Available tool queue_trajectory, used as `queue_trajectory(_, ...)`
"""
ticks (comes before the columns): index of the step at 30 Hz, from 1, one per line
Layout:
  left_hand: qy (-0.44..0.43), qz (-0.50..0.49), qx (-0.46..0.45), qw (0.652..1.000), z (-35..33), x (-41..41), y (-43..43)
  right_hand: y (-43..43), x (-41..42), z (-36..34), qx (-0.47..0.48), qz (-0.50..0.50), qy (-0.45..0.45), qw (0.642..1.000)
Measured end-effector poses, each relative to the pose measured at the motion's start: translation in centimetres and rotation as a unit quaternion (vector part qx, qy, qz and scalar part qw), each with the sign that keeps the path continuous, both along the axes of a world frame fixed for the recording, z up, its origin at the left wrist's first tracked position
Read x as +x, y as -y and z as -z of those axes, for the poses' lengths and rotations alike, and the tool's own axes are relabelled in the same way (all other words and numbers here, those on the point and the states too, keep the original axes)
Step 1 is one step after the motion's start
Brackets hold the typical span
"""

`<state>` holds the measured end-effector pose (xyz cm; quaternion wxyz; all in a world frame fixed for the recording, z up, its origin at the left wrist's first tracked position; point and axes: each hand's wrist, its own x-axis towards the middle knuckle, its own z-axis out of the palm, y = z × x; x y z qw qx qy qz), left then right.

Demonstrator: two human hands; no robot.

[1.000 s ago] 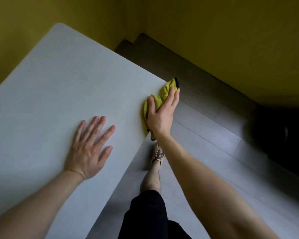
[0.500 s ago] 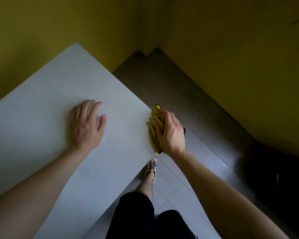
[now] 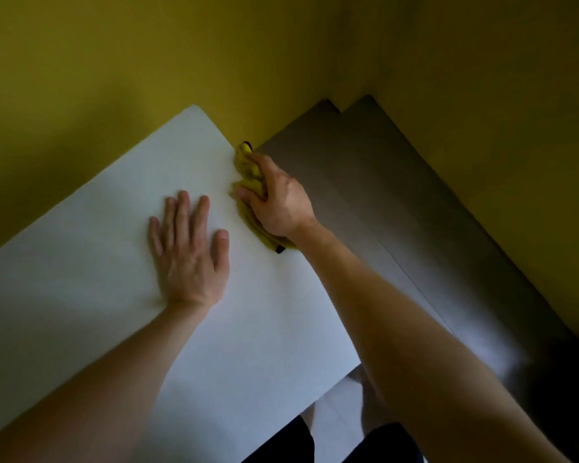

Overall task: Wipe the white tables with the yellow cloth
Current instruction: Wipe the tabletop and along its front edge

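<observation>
A white table [image 3: 81, 262] fills the left and middle of the head view, its far corner against the wall. My left hand [image 3: 189, 252] lies flat on the tabletop with its fingers straight and spread. My right hand [image 3: 278, 198] grips the bunched yellow cloth [image 3: 248, 165] at the table's right edge, near the far corner. Its fingers curl over the cloth, and part of the cloth sticks out below the wrist with a black tag showing.
Yellow walls [image 3: 448, 78] meet in a corner behind the table. Grey floor [image 3: 398, 195] runs along the table's right side. My dark-clothed legs [image 3: 281, 446] show at the bottom edge, close to the table's near corner.
My right hand has slid the cloth along the table's right edge towards the far corner. My left hand has moved farther up the tabletop. The view has shifted forward.
</observation>
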<state>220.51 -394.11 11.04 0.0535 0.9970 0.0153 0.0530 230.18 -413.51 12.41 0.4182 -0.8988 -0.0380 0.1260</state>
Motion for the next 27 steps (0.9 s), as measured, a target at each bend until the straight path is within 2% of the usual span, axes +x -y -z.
queue_trajectory(6,-0.009,-0.003,-0.002,1.0,-0.5,-0.2,0.4,8.0,-12.1,-1.2,0.041,-0.025,-0.031,0.998)
queue_trajectory(8,-0.014,-0.006,0.004,1.0,-0.6,-0.1,0.5,9.2,-13.4,-1.2,0.047,-0.045,-0.055,0.996)
queue_trajectory(10,-0.015,-0.004,0.002,1.0,-0.7,-0.2,0.5,7.6,-10.2,-1.1,0.049,-0.063,-0.061,0.995)
queue_trajectory(15,-0.01,0.005,-0.004,1.0,-0.5,-0.1,0.1,-2.8,6.6,1.2,0.092,-0.083,-0.039,0.992)
queue_trajectory(17,-0.015,0.006,-0.004,1.0,-0.5,0.0,-0.1,-4.9,9.3,1.1,0.109,-0.077,-0.03,0.991)
queue_trajectory(19,-0.022,0.007,-0.006,1.0,-0.6,0.0,-0.1,-3.6,7.3,1.1,0.126,-0.068,-0.024,0.989)
queue_trajectory(24,-0.027,0.006,-0.007,1.0,-1.0,0.1,0.3,6.2,-6.9,-0.5,0.135,-0.113,-0.064,0.982)
queue_trajectory(27,-0.037,0.005,0.001,0.999,-1.1,0.2,0.6,6.3,-6.4,-0.8,0.117,-0.156,-0.087,0.977)
